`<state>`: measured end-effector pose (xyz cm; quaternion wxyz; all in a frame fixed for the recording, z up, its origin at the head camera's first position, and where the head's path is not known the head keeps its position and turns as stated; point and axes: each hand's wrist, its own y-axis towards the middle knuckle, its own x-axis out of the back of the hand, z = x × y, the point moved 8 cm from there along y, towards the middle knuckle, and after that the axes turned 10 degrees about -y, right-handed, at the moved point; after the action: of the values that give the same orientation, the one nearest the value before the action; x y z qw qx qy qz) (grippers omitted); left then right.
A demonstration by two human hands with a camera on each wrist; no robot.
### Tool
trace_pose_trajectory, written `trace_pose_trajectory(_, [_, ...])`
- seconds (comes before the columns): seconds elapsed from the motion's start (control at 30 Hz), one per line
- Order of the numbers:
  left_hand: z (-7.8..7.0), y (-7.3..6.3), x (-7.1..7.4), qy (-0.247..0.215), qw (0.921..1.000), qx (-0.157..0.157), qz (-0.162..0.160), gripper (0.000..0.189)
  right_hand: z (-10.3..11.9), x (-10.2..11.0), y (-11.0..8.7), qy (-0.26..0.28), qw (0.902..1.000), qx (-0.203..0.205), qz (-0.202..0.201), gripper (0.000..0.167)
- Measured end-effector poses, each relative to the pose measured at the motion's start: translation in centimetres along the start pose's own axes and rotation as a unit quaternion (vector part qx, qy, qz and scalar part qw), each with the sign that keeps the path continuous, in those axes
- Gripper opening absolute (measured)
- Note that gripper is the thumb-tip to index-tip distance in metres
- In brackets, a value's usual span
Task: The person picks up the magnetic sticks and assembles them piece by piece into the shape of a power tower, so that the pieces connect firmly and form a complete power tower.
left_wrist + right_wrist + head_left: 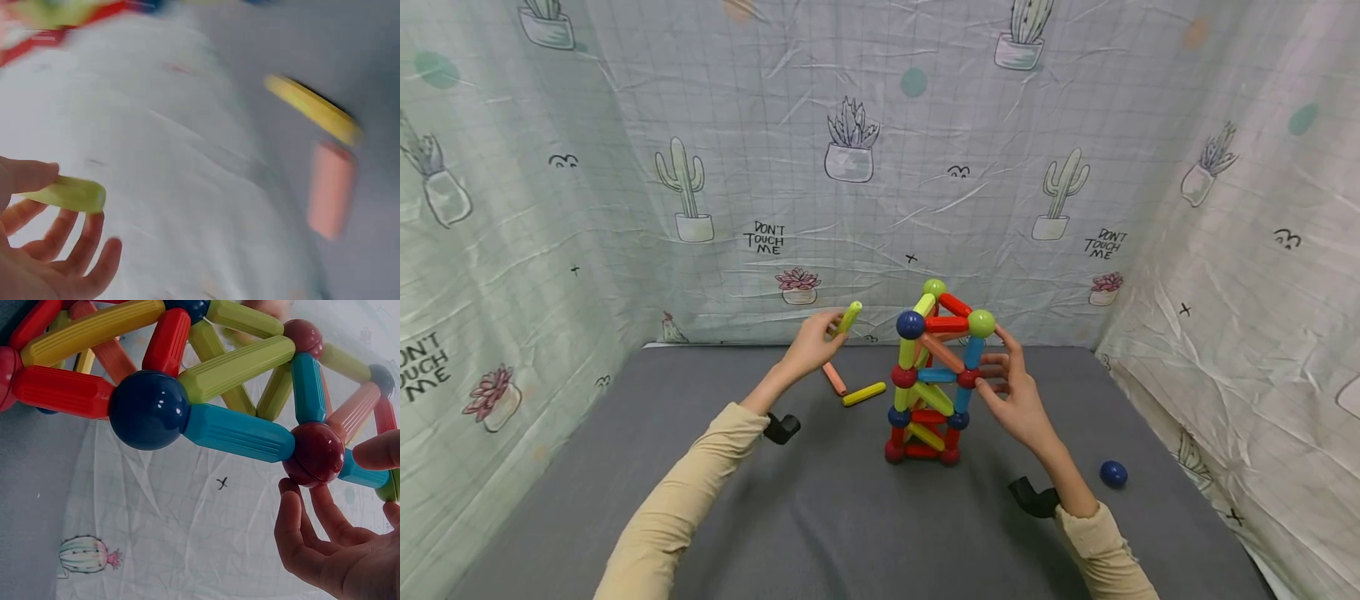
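Lifted to the left of a magnetic stick-and-ball tower (936, 376), my left hand (814, 340) pinches a yellow-green magnetic stick (75, 194) between thumb and fingers. The tower stands upright, built in tiers from coloured sticks and balls, with a slanted brace on its front. At its upper right side, my right hand (1017, 398) holds it. In the right wrist view, the fingertips are against a dark red ball (314, 454), and the thumb lies across from them by the upper blue stick (362, 474). One finger reaches up to the green top ball (981, 323).
Between the left hand and the tower lie a yellow stick (864, 394) and a salmon-pink stick (834, 379). A loose blue ball (1113, 474) sits on the grey tabletop (835, 517) to the right. A cactus-print cloth (880, 225) hangs behind and along the sides.
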<state>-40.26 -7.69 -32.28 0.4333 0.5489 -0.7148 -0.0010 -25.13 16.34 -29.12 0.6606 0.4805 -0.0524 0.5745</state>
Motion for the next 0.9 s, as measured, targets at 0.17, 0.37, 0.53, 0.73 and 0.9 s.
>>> trace_pose_trajectory(0.17, [-5.9, 3.3, 1.2, -0.192, 0.9813, 0.006, 0.006, 0.037, 0.0, 0.0, 0.0, -0.002, 1.0, 0.002, 0.002, 0.069])
trace_pose_trajectory(0.37, [-11.4, 6.5, 0.7, -0.312, 0.949, 0.014, 0.041, 0.038, 0.0, 0.0, 0.0, -0.003, 1.0, 0.001, 0.004, 0.068])
trace_pose_trajectory(0.53, [-12.8, 8.2, -0.5, -0.339, 0.9391, 0.03, 0.049, 0.04, 0.0, 0.1, 0.0, -0.003, 1.0, -0.004, 0.008, 0.068])
trace_pose_trajectory(0.73, [-12.1, 8.7, -2.1, -0.325, 0.9439, 0.03, 0.05, 0.046, 0.1, 0.0, 0.1, -0.005, 1.0, -0.002, 0.005, 0.068])
trace_pose_trajectory(0.9, [-12.2, 8.9, -2.4, -0.304, 0.9511, 0.025, 0.047, 0.047, -0.1, 0.0, 0.1, -0.003, 0.9999, -0.009, 0.005, 0.068])
